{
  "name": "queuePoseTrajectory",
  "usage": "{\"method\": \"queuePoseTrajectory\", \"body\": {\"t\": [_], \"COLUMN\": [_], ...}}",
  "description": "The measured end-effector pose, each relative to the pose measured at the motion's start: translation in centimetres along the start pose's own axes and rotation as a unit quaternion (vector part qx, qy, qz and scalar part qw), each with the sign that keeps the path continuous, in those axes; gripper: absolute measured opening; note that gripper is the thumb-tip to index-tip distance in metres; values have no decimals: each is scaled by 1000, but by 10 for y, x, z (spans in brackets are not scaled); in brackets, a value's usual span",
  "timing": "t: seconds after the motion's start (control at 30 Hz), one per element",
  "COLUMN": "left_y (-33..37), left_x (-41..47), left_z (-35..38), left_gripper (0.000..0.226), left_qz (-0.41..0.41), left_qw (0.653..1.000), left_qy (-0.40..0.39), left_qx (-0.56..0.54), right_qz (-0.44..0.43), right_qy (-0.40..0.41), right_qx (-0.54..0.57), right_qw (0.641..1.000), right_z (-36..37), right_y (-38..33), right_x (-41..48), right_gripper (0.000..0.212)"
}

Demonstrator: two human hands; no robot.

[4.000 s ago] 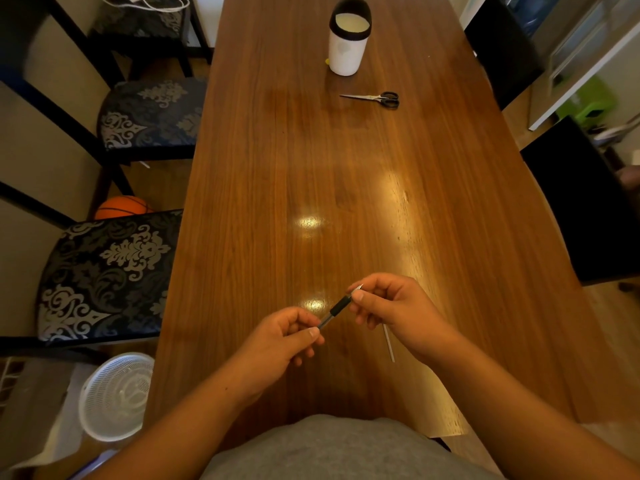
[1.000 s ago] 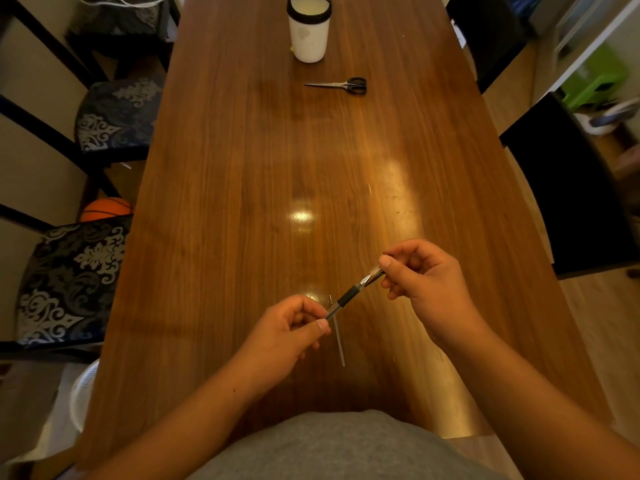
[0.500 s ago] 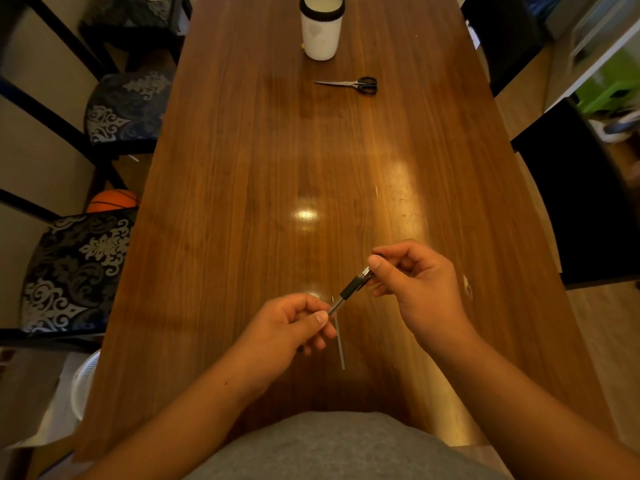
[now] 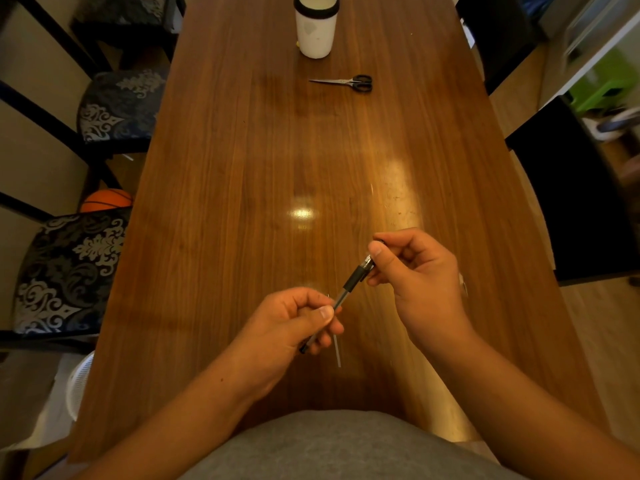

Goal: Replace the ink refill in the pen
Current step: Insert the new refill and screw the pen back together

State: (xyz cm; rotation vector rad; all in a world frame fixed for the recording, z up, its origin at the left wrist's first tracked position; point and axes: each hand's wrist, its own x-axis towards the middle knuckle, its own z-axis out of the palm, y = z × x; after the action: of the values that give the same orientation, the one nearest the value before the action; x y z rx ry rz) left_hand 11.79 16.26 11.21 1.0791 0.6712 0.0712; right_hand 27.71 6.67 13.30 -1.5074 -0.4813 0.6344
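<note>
The left hand [image 4: 294, 327] is closed around the lower barrel of the pen [image 4: 346, 289], which is held tilted above the bench [image 4: 242, 202]; the right hand [image 4: 412, 268] is pinched on the pen's upper end, next to the black grip. A thin refill [image 4: 336, 351] is seen lying on the bench just beneath the left hand. Scissors [image 4: 346, 82] and a white cup [image 4: 316, 27] are noted at the far end.

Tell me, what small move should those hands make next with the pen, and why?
Probably keep twisting the tip end tight. The left hand pinches the clear barrel of the pen, the right hand grips its tip end past the black grip, and one loose refill lies on the table, so the swap looks nearly done.
</note>
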Motion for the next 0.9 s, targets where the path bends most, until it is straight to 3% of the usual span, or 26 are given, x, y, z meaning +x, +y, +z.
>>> {"method": "queuePoseTrajectory", "body": {"t": [0.13,0.23,0.33,0.43,0.5,0.6,0.73,0.9], "left_y": [-6,-14,-28,-50,-69,-97,-123,-139], "left_x": [2,4,8,11,10,6,3,10], "left_z": [-2,-6,-12,-22,-31,-42,-44,-32], "left_gripper": [10,17,26,17,8,5,12,20], "left_qz": [24,26,34,23,-10,-66,-94,-98], "left_qw": [995,983,940,899,885,863,830,800], "left_qy": [35,19,7,58,101,137,151,158], "left_qx": [94,183,338,434,454,482,529,570], "right_qz": [-1,11,44,114,122,117,123,77], "right_qy": [-4,-28,-53,-70,-78,-97,-137,-133], "right_qx": [-12,-26,-66,-155,-306,-525,-647,-679], "right_qw": [1000,999,995,979,941,838,740,718], "right_z": [2,4,2,-12,-34,-75,-114,-124], "right_y": [3,11,32,69,97,138,176,189], "right_x": [-3,-6,-9,-19,-31,-52,-82,-97], "right_gripper": [6,8,13,40,56,69,78,75]}}
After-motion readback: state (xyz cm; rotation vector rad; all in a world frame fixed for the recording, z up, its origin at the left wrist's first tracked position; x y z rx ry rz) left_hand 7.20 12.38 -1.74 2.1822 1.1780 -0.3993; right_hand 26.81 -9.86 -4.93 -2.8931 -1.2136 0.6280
